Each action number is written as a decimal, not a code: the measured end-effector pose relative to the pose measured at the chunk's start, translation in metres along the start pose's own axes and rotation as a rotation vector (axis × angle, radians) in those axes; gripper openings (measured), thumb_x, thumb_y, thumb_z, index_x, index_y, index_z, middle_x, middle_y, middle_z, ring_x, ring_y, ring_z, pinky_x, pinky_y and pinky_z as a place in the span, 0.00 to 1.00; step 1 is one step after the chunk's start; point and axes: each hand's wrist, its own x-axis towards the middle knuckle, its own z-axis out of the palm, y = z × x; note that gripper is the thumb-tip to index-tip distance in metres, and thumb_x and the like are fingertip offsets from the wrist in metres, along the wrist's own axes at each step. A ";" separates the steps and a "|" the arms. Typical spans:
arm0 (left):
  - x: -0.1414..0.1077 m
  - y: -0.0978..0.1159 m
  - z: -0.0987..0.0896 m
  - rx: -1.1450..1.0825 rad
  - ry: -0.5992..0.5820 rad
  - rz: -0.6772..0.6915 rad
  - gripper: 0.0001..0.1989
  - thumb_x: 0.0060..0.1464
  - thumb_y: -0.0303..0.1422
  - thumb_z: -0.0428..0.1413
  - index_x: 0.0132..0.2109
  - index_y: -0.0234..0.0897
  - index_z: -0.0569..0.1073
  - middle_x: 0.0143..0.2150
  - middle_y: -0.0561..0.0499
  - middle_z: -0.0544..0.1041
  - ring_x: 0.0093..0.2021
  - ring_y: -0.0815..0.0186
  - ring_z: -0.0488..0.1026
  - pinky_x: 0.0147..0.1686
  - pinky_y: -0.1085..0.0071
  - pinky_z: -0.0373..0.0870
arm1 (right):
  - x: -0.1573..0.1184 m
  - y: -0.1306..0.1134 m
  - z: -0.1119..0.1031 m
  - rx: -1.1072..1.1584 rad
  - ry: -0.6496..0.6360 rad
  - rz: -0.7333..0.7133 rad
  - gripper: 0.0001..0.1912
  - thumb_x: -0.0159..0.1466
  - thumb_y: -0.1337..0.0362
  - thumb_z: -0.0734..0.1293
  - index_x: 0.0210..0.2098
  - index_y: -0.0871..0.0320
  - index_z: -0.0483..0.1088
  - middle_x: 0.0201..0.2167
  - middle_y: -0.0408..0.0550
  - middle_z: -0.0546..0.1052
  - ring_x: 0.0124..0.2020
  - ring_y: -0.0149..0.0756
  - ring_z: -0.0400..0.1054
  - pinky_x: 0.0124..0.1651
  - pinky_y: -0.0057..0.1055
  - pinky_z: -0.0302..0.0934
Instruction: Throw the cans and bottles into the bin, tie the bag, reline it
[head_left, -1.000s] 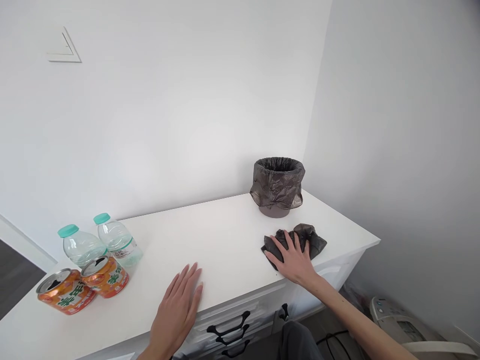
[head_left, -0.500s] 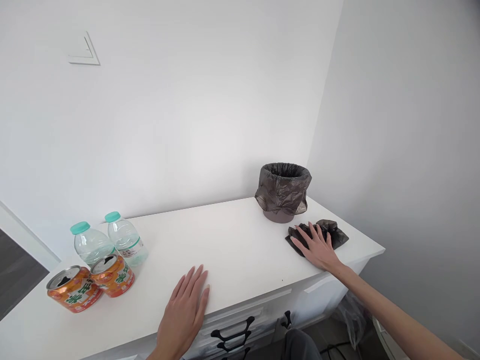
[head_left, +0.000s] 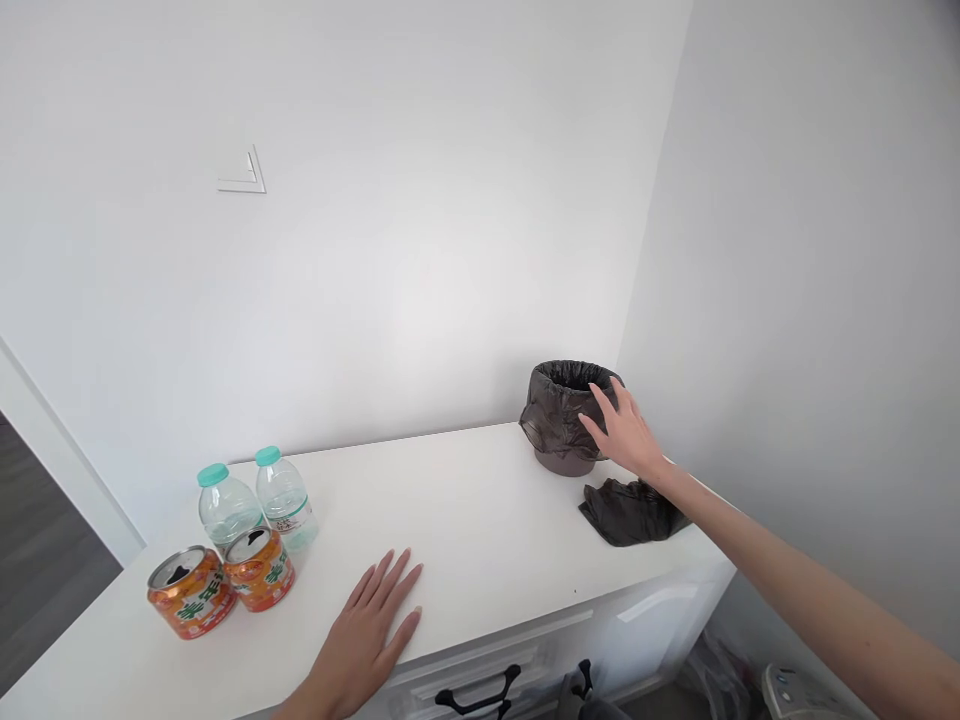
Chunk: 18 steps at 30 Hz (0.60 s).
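White tabletop [head_left: 450,510] seen from the wearer's head, the only view, running along a pale wall [head_left: 420,230]. Toward its far right stands a small bin [head_left: 565,464], upright, with a black bag liner [head_left: 556,420] folded loosely over its rim. Just in front of it a second black bag [head_left: 630,512] lies crumpled and flat, its right end partly hidden by the forearm.

The right hand [head_left: 622,430] is raised in front of the bin's right side, its fingers spread apart and curved, holding nothing; whether a fingertip touches the liner cannot be told. The left hand [head_left: 364,630] rests palm down near the front edge, fingers slightly parted, thumb held away, gripping nothing.

At the left, well apart from the bin, two opened drink cans stand close together: the left orange can [head_left: 193,605] and the right orange can [head_left: 261,578]. Behind them are the left clear bottle [head_left: 229,515] and the right clear bottle [head_left: 285,500], both with turquoise caps (whether they hold liquid is hard to say).

As for risks, a finger snagging the liner's loose skirt could drag the bin or tip it; a low forearm could sweep the crumpled bag over the edge; and, standing so close, one knocked can might topple its neighbours.
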 end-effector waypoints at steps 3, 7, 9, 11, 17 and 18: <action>-0.001 -0.006 -0.006 -0.011 0.001 -0.028 0.34 0.70 0.44 0.50 0.76 0.57 0.45 0.77 0.55 0.55 0.74 0.56 0.57 0.70 0.55 0.61 | 0.022 0.004 0.007 0.014 -0.071 0.078 0.36 0.73 0.42 0.51 0.71 0.58 0.56 0.76 0.64 0.48 0.76 0.67 0.38 0.63 0.65 0.59; -0.001 -0.003 -0.009 0.002 -0.010 -0.042 0.33 0.71 0.43 0.49 0.76 0.57 0.45 0.77 0.54 0.54 0.74 0.55 0.57 0.70 0.53 0.62 | 0.037 0.007 0.016 0.055 -0.077 0.093 0.33 0.73 0.44 0.52 0.64 0.62 0.63 0.69 0.66 0.61 0.75 0.66 0.42 0.65 0.61 0.59; -0.002 -0.002 -0.010 0.023 -0.020 -0.038 0.33 0.71 0.44 0.49 0.76 0.56 0.45 0.77 0.54 0.54 0.74 0.55 0.57 0.69 0.53 0.63 | 0.041 0.007 0.019 0.070 -0.071 0.083 0.31 0.73 0.44 0.52 0.61 0.62 0.65 0.65 0.66 0.65 0.74 0.67 0.45 0.64 0.60 0.60; -0.003 -0.002 -0.010 0.053 -0.036 -0.036 0.34 0.71 0.44 0.48 0.77 0.55 0.44 0.77 0.55 0.54 0.74 0.55 0.57 0.69 0.53 0.64 | 0.044 0.005 0.021 0.086 -0.065 0.066 0.29 0.72 0.45 0.54 0.57 0.61 0.67 0.63 0.66 0.68 0.72 0.68 0.48 0.63 0.61 0.60; -0.003 -0.006 -0.010 0.084 -0.050 -0.037 0.35 0.71 0.44 0.48 0.77 0.55 0.42 0.77 0.56 0.54 0.74 0.55 0.57 0.68 0.53 0.66 | 0.039 -0.011 0.011 0.148 -0.084 -0.059 0.28 0.71 0.43 0.56 0.52 0.59 0.70 0.65 0.65 0.69 0.68 0.63 0.58 0.59 0.56 0.64; -0.002 -0.006 -0.010 0.082 -0.051 -0.036 0.35 0.71 0.44 0.48 0.77 0.55 0.42 0.77 0.56 0.54 0.74 0.55 0.57 0.68 0.53 0.66 | 0.034 -0.017 0.006 0.166 -0.093 -0.085 0.27 0.71 0.43 0.56 0.52 0.58 0.70 0.65 0.63 0.69 0.68 0.63 0.58 0.59 0.54 0.65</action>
